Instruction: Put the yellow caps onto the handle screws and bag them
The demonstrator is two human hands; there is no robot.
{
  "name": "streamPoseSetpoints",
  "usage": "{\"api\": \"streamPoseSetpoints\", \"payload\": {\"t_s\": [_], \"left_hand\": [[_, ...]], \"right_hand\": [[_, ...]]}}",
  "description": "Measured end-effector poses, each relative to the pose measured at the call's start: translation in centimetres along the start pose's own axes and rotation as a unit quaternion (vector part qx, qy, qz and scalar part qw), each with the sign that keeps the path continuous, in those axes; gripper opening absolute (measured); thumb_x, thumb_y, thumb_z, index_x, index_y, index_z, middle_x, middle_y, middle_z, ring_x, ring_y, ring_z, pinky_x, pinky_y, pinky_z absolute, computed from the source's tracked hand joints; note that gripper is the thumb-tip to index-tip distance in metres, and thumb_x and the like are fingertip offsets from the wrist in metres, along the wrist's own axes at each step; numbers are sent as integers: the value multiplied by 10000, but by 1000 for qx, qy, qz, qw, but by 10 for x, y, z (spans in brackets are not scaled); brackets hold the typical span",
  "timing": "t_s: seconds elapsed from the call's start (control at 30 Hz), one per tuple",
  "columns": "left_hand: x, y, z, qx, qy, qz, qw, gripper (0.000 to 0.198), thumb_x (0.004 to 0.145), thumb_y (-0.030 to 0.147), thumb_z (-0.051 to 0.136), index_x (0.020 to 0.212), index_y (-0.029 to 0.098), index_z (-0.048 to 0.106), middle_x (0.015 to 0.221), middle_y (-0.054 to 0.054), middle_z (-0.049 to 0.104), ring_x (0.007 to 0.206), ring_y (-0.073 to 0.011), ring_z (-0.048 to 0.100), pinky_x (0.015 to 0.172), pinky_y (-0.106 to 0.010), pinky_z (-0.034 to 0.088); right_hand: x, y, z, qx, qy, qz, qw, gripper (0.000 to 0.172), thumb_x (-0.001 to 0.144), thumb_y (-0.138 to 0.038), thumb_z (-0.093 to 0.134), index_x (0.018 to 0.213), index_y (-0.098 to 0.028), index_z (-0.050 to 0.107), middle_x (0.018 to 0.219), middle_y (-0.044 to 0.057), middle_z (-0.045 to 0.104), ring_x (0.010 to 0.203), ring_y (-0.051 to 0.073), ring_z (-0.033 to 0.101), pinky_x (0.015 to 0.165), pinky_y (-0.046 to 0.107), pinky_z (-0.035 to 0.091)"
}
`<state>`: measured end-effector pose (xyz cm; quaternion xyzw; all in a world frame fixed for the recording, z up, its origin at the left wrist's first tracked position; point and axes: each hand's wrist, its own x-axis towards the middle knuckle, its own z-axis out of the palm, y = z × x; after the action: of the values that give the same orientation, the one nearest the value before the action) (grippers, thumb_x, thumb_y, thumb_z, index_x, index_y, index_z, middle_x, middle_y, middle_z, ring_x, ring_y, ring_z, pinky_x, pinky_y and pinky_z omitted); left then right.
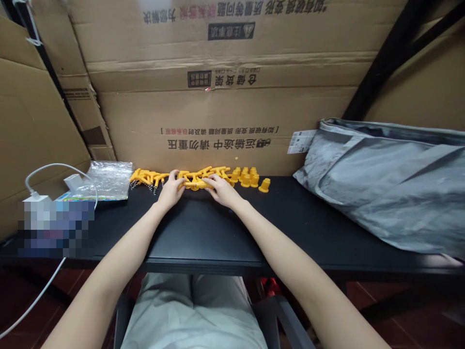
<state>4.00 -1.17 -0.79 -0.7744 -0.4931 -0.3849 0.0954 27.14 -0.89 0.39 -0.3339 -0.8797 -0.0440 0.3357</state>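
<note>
A heap of small yellow plastic parts (218, 171) lies along the back of a black table (203, 232), some with short metal chains. My left hand (170, 189) and my right hand (222, 190) both reach into the heap's middle. Their fingers curl around one yellow part (196, 183) held between them. To the right stands a cluster of yellow caps (248, 177), with one cap (265, 185) apart from the rest.
A clear plastic bag (109, 178) and a white charger with cable (36, 198) lie at the left. A large grey bag (385, 179) fills the right side. Cardboard boxes (225, 116) wall the back. A black frame bar (388, 53) slants at upper right.
</note>
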Motion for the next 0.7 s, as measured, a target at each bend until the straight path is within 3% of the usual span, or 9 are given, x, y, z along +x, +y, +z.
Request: {"api": "streamPoseSetpoints", "payload": {"t_s": [0.07, 0.2, 0.33, 0.47, 0.6, 0.7], "left_hand": [[0, 0, 0, 2, 8, -24, 1000, 239, 827, 220, 562, 1045, 189, 656, 1191, -112, 560, 1003, -196, 614, 887, -316, 494], [0, 2, -5, 15, -59, -51, 997, 273, 824, 281, 569, 1071, 208, 660, 942, -66, 689, 875, -196, 649, 820, -307, 503], [0, 11, -11, 47, -109, -75, 990, 302, 802, 327, 578, 1069, 220, 671, 942, -62, 720, 838, -217, 667, 751, -300, 501], [0, 17, -12, 74, -115, -98, 986, 307, 809, 343, 555, 1074, 234, 667, 971, -62, 721, 876, -231, 670, 740, -300, 496], [1, 15, -12, 76, -111, -112, 985, 307, 807, 344, 559, 1078, 245, 663, 994, -54, 719, 898, -220, 665, 750, -288, 495], [1, 13, -14, 72, -100, -112, 986, 304, 803, 331, 564, 1073, 236, 664, 1022, -56, 713, 930, -226, 659, 762, -293, 496]], "right_hand": [[-1, -1, 0, 25, -7, 4, 1000, 325, 910, -197, 491, 1218, -153, 582, 1140, 148, 567, 1006, 248, 596, 908, 420, 485], [-2, -1, -1, 45, -21, 11, 999, 332, 916, -203, 484, 1236, -170, 564, 1149, 137, 557, 1018, 238, 593, 937, 432, 473], [-3, 0, 0, 31, -46, 36, 998, 329, 901, -188, 504, 1222, -178, 577, 1126, 132, 558, 990, 234, 596, 922, 425, 478], [-2, 5, 3, 45, -46, 52, 997, 335, 882, -209, 537, 1208, -150, 582, 1105, 137, 560, 992, 238, 593, 933, 436, 471], [-1, 16, 5, 137, -24, 58, 989, 420, 819, -187, 606, 1235, -179, 546, 1159, 125, 558, 977, 217, 599, 919, 440, 485], [0, 22, 5, 242, -24, 100, 965, 427, 786, -208, 648, 1197, -194, 535, 1166, 108, 575, 901, 182, 629, 849, 402, 524]]}}
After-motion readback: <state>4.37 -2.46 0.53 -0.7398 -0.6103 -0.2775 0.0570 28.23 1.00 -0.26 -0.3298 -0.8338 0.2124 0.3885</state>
